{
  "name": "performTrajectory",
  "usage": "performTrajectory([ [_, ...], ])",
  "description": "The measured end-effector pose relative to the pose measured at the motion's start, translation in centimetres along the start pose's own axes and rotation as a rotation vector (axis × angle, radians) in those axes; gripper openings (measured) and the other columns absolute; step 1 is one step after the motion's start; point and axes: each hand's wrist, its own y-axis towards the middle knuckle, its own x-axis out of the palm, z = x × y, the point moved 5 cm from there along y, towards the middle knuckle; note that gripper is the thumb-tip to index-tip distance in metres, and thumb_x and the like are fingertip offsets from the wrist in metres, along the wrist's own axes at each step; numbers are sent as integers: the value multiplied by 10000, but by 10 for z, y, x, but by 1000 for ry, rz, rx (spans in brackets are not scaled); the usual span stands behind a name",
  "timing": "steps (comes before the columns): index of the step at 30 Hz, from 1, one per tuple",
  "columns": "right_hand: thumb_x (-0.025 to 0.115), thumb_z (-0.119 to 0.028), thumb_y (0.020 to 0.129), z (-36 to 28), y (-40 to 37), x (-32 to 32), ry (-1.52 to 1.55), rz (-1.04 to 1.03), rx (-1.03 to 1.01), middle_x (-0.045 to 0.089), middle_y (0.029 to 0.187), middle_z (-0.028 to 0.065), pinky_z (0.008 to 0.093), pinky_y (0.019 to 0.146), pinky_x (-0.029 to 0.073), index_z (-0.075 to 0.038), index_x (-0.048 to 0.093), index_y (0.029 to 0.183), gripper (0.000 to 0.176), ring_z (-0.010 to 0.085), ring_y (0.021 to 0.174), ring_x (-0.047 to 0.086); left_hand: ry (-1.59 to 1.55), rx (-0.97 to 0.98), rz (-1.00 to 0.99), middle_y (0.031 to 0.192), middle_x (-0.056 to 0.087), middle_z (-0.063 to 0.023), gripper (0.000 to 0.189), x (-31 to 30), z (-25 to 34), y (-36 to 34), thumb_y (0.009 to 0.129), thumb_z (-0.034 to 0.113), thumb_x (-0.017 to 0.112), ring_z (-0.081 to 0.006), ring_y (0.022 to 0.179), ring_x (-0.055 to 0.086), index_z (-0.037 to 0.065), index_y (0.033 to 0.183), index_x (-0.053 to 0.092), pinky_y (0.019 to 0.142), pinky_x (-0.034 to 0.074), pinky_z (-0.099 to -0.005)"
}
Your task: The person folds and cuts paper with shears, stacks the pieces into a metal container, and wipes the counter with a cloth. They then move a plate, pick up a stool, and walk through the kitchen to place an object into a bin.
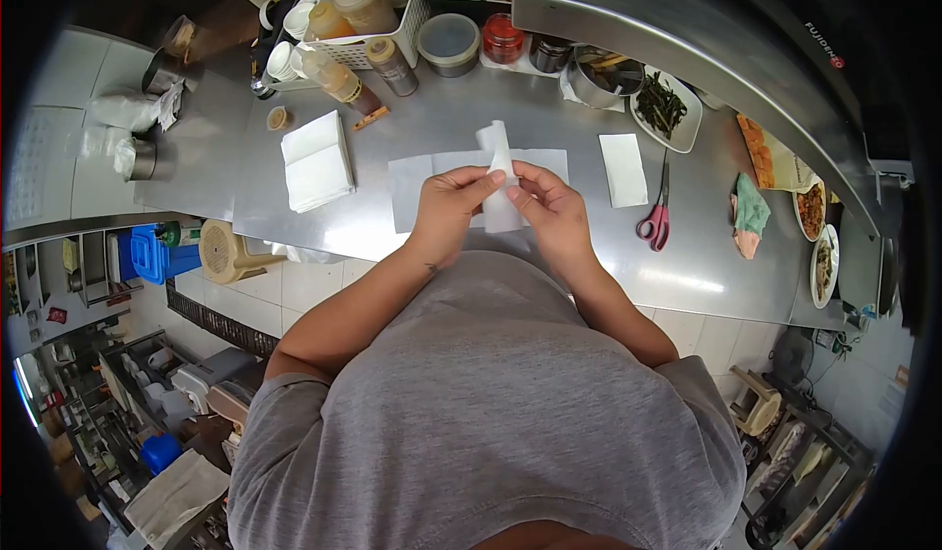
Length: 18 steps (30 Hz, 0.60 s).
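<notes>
A white paper napkin (502, 214), partly folded or rolled, is held upright in front of my body. My left hand (453, 205) pinches it from one side, thumb on the near face. From the other side my right hand (551, 209) grips the same napkin, its thumb close to the left one. Below both hands, a white sheet of paper (407, 192) lies spread on the counter. Left of it is a stack of folded napkins (316, 162). To the right are a single folded napkin (623, 170) and pink-handled scissors (655, 224).
Sauce bottles (339, 79) and a white basket (407, 35) stand at the back left of the steel counter (373, 246). A lidded tub (448, 45), a metal pot (599, 74) and a dish of dark greens (677, 113) line the back. A green cloth (751, 214) lies right.
</notes>
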Motion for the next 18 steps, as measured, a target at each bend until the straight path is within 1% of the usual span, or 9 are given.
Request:
performTrajectory([
  [1, 599, -108, 904, -4, -1, 4, 43, -29, -24, 628, 1044, 94, 261, 851, 451, 33, 552, 1203, 335, 141, 953, 580, -43, -119, -57, 938, 673, -73, 254, 2, -6, 0, 913, 209, 622, -127, 832, 625, -15, 1028, 656, 792, 493, -273],
  [2, 601, -115, 903, -7, -2, 6, 86, -58, -48, 613, 1148, 131, 277, 906, 444, 39, 508, 1275, 414, 172, 1039, 580, -43, -118, -59, 938, 673, -73, 254, 3, -5, -1, 913, 209, 622, -127, 832, 625, -15, 1028, 656, 792, 493, -273],
  [3, 601, -115, 903, -5, -1, 5, 86, -57, -49, 613, 1148, 131, 277, 906, 444, 39, 508, 1275, 414, 172, 1039, 580, -132, -108, -105, 953, 670, -73, 275, 8, 0, -4, 918, 220, 615, -133, 852, 628, -17, 1054, 646, 809, 495, -282],
  [5, 608, -152, 904, -3, -1, 3, -11, -93, -96, 472, 1352, 197, 308, 1011, 380, 39, 392, 1372, 549, 239, 1227, 481, -221, -101, -151, 968, 667, -73, 297, 13, 2, -6, 923, 231, 608, -140, 871, 630, -19, 1080, 635, 827, 497, -290],
  [6, 608, -152, 904, -4, -2, 4, -12, -93, -95, 472, 1352, 197, 308, 1011, 380, 39, 392, 1372, 549, 239, 1227, 481, -218, -89, -161, 965, 668, -73, 294, 13, 2, -6, 923, 231, 609, -139, 873, 627, -19, 1076, 638, 826, 496, -290],
  [8, 618, -204, 904, -11, -4, 7, -51, -128, -140, 356, 1439, 220, 328, 1059, 325, 37, 299, 1422, 654, 275, 1323, 375, -217, -77, -169, 962, 669, -72, 292, 13, 1, -5, 923, 230, 610, -138, 876, 625, -19, 1072, 640, 825, 494, -290],
  [11, 633, -239, 894, -14, -5, 9, -75, -169, -157, 300, 1467, 232, 335, 1071, 306, 46, 232, 1442, 736, 295, 1348, 336, -168, -70, -169, 956, 670, -72, 292, 9, -2, -2, 924, 232, 610, -138, 868, 622, -22, 1064, 643, 817, 494, -288],
  [13, 638, -240, 890, -15, -5, 8, -75, -180, -151, 297, 1467, 235, 336, 1071, 305, 52, 225, 1442, 748, 295, 1347, 336, -168, -69, -170, 958, 667, -91, 304, 9, -2, -2, 912, 240, 630, -146, 876, 618, -32, 1045, 658, 816, 493, -282],
  [18, 647, -234, 883, -15, -4, 9, -44, -193, -140, 297, 1465, 237, 336, 1071, 302, 65, 222, 1438, 760, 293, 1346, 335, -164, -77, -176, 937, 667, -78, 292, 7, -4, 0, 911, 252, 634, -134, 852, 613, -17, 1019, 667, 800, 494, -283],
])
